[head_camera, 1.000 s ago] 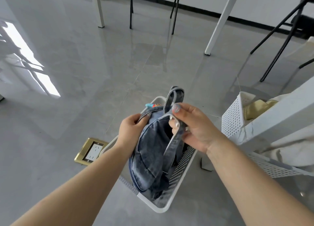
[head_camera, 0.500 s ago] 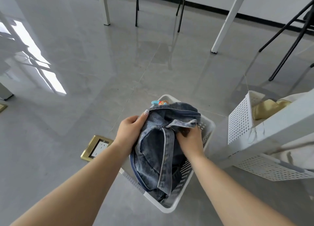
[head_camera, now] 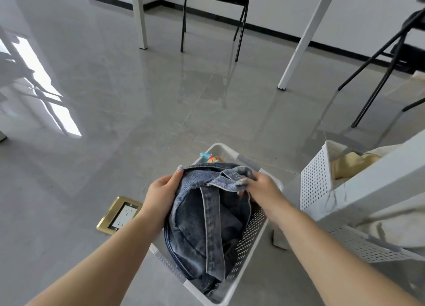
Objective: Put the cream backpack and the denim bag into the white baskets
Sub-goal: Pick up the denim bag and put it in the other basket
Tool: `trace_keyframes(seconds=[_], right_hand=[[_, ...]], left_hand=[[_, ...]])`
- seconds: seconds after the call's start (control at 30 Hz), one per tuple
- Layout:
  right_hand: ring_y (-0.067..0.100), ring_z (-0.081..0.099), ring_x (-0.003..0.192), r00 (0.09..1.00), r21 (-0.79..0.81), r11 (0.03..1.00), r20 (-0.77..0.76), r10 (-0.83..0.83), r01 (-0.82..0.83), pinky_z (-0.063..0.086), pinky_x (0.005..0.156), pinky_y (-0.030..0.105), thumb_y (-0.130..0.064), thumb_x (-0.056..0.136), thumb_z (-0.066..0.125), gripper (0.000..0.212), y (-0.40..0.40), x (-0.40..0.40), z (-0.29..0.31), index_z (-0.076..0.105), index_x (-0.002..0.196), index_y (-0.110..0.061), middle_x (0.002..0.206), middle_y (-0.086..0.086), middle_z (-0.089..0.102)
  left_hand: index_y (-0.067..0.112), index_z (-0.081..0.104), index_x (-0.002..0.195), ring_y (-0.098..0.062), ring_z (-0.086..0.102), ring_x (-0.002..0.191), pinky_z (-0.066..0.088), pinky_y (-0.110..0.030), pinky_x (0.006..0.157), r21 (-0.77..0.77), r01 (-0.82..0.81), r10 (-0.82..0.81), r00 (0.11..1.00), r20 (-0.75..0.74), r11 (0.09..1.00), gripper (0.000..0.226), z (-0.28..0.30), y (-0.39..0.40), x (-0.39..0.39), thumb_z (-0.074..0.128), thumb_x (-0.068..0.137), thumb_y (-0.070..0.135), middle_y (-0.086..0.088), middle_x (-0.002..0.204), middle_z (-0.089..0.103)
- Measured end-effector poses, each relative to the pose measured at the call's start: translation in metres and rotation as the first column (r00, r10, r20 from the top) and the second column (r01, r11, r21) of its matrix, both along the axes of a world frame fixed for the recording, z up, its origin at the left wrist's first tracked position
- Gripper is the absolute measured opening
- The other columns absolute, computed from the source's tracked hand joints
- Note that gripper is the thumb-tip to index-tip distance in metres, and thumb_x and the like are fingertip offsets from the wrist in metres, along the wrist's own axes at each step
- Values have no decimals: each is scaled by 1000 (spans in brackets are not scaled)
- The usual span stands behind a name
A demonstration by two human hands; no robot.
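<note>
Bag: the blue washed-denim bag (head_camera: 207,227) sits mostly down in the white perforated plastic basket (head_camera: 249,233) on the floor.
Left hand (head_camera: 161,195): fingers curled around the bag's left top edge.
Right hand (head_camera: 262,188): fingers pinched shut on the folded strap.
Backpack: cream fabric shows in the second white basket (head_camera: 315,186), partly hidden.
Risk: the strap could spring out over the rim when released; pushing off-centre may tip the light basket.
</note>
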State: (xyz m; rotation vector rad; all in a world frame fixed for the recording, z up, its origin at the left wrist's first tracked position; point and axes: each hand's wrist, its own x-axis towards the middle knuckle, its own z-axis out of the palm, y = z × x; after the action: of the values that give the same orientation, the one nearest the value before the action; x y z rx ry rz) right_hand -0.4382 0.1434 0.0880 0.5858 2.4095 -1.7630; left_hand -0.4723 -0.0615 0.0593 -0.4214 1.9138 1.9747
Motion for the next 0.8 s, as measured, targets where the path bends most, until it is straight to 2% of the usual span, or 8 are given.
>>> trace_keyframes(seconds=[0.2,0.3,0.33,0.4,0.47,0.5,0.67,0.8], right_hand=[[9,51,49,990,-304,946,-123,73,-108,41,57,22,-16,92,52,49,4,-3,58,57,44,-17,46,-5,57],[5,58,68,990,364,921,67,122,-138,41,60,22,-44,87,56,21,15,12,38,61,74,-28,72,-10,64],[3,58,74,989,441,887,114,96,-137,41,61,21,-49,85,57,17,16,22,28,60,86,-32,80,-12,63],[4,61,84,991,84,995,125,49,-59,44,65,21,-42,87,58,20,4,44,19,57,105,-34,93,-12,66],[17,67,91,982,-454,888,187,14,73,52,75,32,-36,87,58,27,-14,58,12,60,113,-30,102,-2,73],[20,70,93,981,-565,814,191,-34,138,54,79,36,-38,85,59,30,-19,57,4,63,112,-27,104,3,75],[31,73,86,934,-575,737,201,-295,356,58,76,38,-40,68,68,50,-13,29,0,70,104,-4,103,22,72],[18,70,48,949,-771,575,118,-294,274,51,42,18,-27,66,69,32,-7,25,21,73,50,0,58,14,71]], left_hand=[[12,73,78,-19,67,63,54,-30,64,15,83,-82,995,-60,996,40,8,18,0,57,89,46,-4,67,73],[18,73,79,-13,68,60,50,-24,59,-19,78,-79,991,-107,997,35,10,25,2,55,90,46,1,66,74],[19,73,81,-14,68,64,51,-24,60,-34,73,-77,989,-130,997,33,9,27,2,55,91,44,1,70,74],[21,73,84,-17,68,73,53,-28,67,-49,116,-123,977,-174,992,27,11,33,6,55,92,40,1,76,75],[21,74,84,-19,69,78,54,-33,77,-74,223,-233,952,-197,972,27,13,41,11,55,92,38,-1,80,76],[19,74,81,-20,69,77,53,-34,79,-86,289,-300,936,-182,954,29,15,46,15,54,93,37,-3,80,76],[15,67,74,-8,55,68,47,-29,74,-197,492,-530,800,-283,848,34,21,65,33,48,97,30,7,70,64],[25,73,91,-9,66,82,53,-33,84,-35,516,-484,776,-405,856,19,40,72,34,57,89,34,0,88,75]])
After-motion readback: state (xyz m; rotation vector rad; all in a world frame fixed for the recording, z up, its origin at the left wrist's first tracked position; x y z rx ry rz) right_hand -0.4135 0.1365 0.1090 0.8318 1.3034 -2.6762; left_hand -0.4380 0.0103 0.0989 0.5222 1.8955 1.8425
